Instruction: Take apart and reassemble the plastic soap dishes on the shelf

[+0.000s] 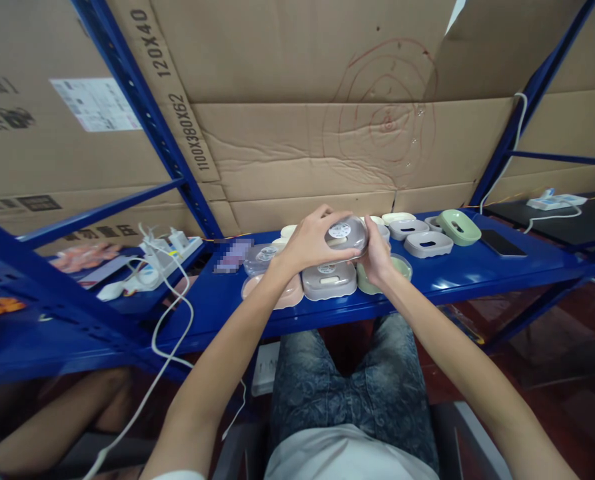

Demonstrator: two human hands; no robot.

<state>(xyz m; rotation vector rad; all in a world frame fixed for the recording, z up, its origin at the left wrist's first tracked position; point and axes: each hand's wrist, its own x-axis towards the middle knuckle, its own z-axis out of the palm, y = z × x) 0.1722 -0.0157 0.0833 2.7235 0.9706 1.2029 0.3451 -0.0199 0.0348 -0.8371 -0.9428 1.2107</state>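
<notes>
Transparent-lidded grey dish [356,235] sits raised between the person's two hands, just above the lidded dishes near the shelf's front edge. On its left, the left hand [310,243] curves around it, thumb along the near side and fingers reaching over the top, parted about as wide as the dish. On its right, the right hand [376,250] lies against the end with its fingers pointing up; those fingertips are partly hidden, so how far they wrap round cannot be told. A good hold here would press evenly from both ends, keep the dish level and leave the round label [339,230] unrubbed.

As for edges, at far left a white cable [190,313] loops past the shelf's front edge, a likely snag for the left forearm. Next come a pink lidded dish [288,293], a grey lidded dish [330,287] directly below the hands, and a green lidded dish [402,268] by the right wrist; low sideways moves could knock them. Farther right, the widest stretch of blue shelf [452,277] runs in front of the grey trays [428,245], green tray [460,228] and dark phone [503,243]. Cardboard [287,140] walls off the back.
</notes>
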